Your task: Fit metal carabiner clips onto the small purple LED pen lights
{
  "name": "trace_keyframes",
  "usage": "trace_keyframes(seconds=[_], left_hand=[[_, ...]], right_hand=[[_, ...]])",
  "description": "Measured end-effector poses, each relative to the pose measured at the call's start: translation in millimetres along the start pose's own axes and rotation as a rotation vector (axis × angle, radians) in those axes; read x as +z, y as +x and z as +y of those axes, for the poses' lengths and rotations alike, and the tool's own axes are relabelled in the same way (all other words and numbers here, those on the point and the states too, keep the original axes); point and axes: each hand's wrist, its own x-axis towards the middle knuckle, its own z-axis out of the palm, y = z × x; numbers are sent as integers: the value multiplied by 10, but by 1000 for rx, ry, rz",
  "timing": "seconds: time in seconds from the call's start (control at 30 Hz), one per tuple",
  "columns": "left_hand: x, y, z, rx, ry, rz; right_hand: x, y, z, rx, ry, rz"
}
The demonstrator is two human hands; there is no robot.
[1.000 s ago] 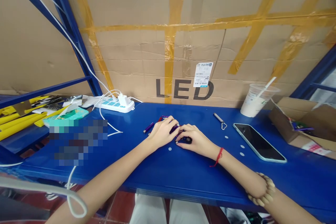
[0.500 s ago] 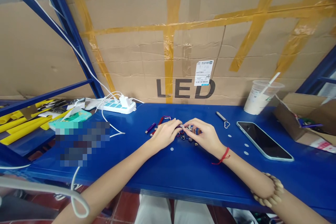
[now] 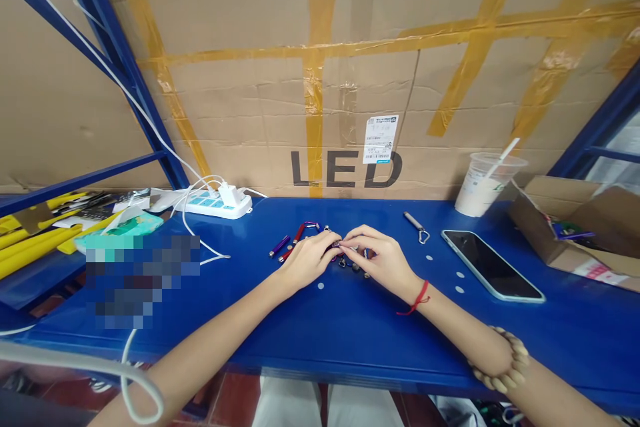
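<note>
My left hand (image 3: 306, 259) and my right hand (image 3: 380, 260) meet at the middle of the blue table (image 3: 310, 327), fingertips pinched together on a small metal and purple part (image 3: 340, 245) that I cannot name. Several tiny dark and silver parts (image 3: 354, 267) lie under my right fingers. A purple pen-like tube (image 3: 279, 245) and a red one (image 3: 298, 235) lie just left of my left hand. A silver keychain tube (image 3: 416, 227) lies apart to the right. Small white discs (image 3: 320, 285) dot the table.
A phone (image 3: 491, 265) lies face up at the right, with a plastic cup and straw (image 3: 483, 187) behind it and an open cardboard box (image 3: 565, 233) further right. A white power strip (image 3: 216, 201) with cables sits at back left. Taped cardboard (image 3: 320, 80) walls the back.
A second ago both hands lay low over the parts on the table. Since then the fingertips have lifted slightly and come together in a pinch on the small part.
</note>
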Motion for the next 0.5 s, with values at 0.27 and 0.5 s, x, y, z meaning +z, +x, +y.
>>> trace_keyframes(seconds=[0.27, 0.5], left_hand=[[45, -7, -64, 65, 61, 29], [54, -1, -102, 107, 104, 174]], right_hand=[[-21, 26, -29, 55, 30, -47], [13, 15, -9, 30, 102, -122]])
